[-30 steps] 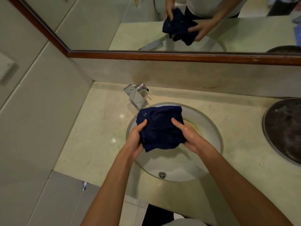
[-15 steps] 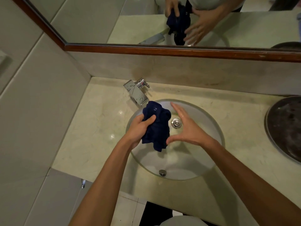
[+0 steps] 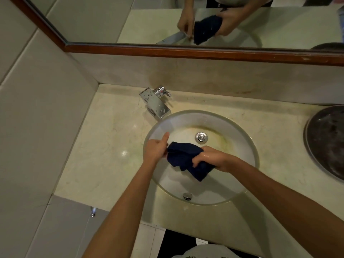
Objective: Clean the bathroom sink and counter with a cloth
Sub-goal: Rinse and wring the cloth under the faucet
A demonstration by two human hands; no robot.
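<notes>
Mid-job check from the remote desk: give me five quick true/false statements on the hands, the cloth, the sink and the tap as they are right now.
1. Both hands grip the dark blue cloth. True: the left hand holds one end, the right hand the other.
2. The cloth lies flat on the counter. False: it is bunched up and held over the sink.
3. The drain plug in the sink bottom is uncovered. True.
4. Water runs from the chrome tap. False: no stream shows.
5. The tap sits right of the sink. False: it stands at the sink's back left, on the counter.
</notes>
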